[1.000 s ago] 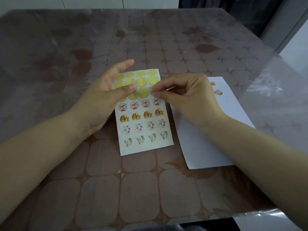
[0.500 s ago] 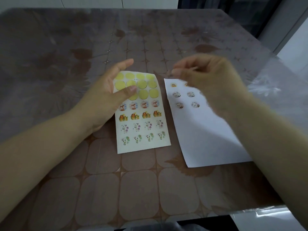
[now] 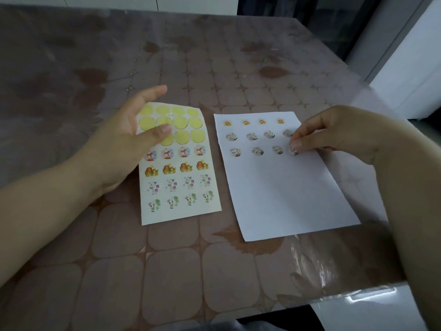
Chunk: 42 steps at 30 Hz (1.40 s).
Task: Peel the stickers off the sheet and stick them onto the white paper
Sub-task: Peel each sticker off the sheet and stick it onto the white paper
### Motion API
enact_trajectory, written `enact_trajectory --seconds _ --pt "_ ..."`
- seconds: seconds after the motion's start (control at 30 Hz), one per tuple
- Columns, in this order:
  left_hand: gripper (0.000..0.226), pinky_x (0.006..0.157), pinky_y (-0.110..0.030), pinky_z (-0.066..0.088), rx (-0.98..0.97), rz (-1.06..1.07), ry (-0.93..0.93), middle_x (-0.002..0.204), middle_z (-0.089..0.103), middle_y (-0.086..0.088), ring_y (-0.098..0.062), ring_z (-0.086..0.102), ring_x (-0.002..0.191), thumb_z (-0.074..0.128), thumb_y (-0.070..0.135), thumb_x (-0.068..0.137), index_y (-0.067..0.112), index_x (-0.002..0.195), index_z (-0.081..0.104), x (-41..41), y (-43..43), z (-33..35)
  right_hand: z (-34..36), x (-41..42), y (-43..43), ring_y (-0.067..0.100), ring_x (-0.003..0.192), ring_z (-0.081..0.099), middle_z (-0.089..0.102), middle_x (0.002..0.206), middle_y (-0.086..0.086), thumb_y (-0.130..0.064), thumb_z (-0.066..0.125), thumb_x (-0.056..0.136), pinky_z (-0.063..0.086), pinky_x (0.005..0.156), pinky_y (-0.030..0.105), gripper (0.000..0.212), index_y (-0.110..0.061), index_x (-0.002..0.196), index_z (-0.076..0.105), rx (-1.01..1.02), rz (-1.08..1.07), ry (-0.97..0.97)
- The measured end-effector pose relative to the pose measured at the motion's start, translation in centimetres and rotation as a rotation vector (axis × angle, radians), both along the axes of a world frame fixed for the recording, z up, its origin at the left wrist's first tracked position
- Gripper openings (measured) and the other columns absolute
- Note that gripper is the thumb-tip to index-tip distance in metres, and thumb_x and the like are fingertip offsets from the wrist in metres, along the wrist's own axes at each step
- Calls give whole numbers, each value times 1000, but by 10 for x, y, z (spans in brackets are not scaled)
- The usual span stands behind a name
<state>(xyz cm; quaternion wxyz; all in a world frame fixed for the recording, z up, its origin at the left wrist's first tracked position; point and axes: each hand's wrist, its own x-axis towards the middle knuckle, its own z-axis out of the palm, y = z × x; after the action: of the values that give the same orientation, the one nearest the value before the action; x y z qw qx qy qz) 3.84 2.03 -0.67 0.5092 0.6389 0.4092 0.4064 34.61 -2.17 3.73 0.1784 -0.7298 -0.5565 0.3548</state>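
- While it lies flat on the tabletop [image 3: 167, 271], the sticker sheet [image 3: 181, 187] has its long axis pointing away from the person, with the far end leaning a little left.
- Just beside it on the right lies the white paper [image 3: 281, 199], with the same lean.
- Yellow circles [image 3: 181, 121] fill the far rows of the sheet.
- The left hand [image 3: 124, 144] has a wide grip: the fingers are straight and the thumb presses on the sheet.
- The right hand [image 3: 338, 132] has a narrow grip and pinches a sticker [image 3: 293, 150] on the paper, at the right end of the third row.

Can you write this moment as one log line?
right hand: pinches sticker, setting it on white paper | left hand: rests open on sticker sheet
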Motion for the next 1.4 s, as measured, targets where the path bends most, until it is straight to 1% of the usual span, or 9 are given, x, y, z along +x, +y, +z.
enact_trajectory --seconds 0.13,0.6,0.8,0.9,0.97,1.03,1.13,1.23,1.4 --pt "52 70 -24 57 -10 7 -6 93 71 12 -12 71 86 53 6 90 42 128 48 1 -1 1 -4 0 1 -3 69 59 68 83 -16 -21 79 68 39 60 8 9 -25 75 74 25 -3 -4" --pt "53 69 -25 57 -16 -12 -23 94 73 10 -13 72 87 52 5 90 41 129 47 0 0 1 -11 1 2 7 66 53 64 76 -10 -18 80 68 42 61 18 13 -24 74 71 116 -61 -55" --pt "50 73 -26 58 -29 -9 -51 131 57 -3 -13 71 91 50 7 93 39 132 46 1 -1 1 -15 7 6 19 74 56 61 82 -2 -23 83 63 48 76 35 35 -24 82 54 71 -106 -51" --pt "48 75 -28 58 -41 16 -64 120 64 0 -11 71 85 42 4 97 42 125 50 3 -2 3 -8 -4 5 15 69 53 61 76 -4 -31 78 69 45 68 30 24 -23 76 57 214 -76 -49" --pt "51 83 -34 56 -59 30 -57 98 72 4 -13 71 84 37 1 98 44 122 52 3 -2 4 3 -30 2 4 60 52 60 70 -12 -36 74 73 43 57 18 20 -25 75 58 307 73 -67" --pt "50 88 -36 53 -54 18 -28 103 70 2 -15 70 91 36 2 98 44 123 50 2 -1 3 16 -66 -3 -3 53 51 59 71 -15 -38 71 75 38 46 8 16 -29 75 58 317 300 -102" --pt "44 83 -28 54 -21 -27 -18 107 68 5 -11 68 94 44 10 98 38 131 44 0 -1 3 18 -112 -4 -8 71 49 56 89 -17 -37 70 78 39 60 6 13 -33 80 58 331 562 -162" --pt "50 70 -23 53 -46 -10 -40 93 72 4 -11 68 84 54 22 88 32 135 41 -1 -1 4 -2 -143 4 5 90 47 52 98 -8 -40 68 79 38 75 15 20 -28 93 59 489 546 -196" --pt "43 92 -35 48 -50 19 -6 121 61 -7 -15 61 106 45 17 97 39 134 45 -2 0 2 -36 -157 12 23 95 46 52 99 -2 -40 73 73 38 89 38 33 -23 98 60 703 394 -182"
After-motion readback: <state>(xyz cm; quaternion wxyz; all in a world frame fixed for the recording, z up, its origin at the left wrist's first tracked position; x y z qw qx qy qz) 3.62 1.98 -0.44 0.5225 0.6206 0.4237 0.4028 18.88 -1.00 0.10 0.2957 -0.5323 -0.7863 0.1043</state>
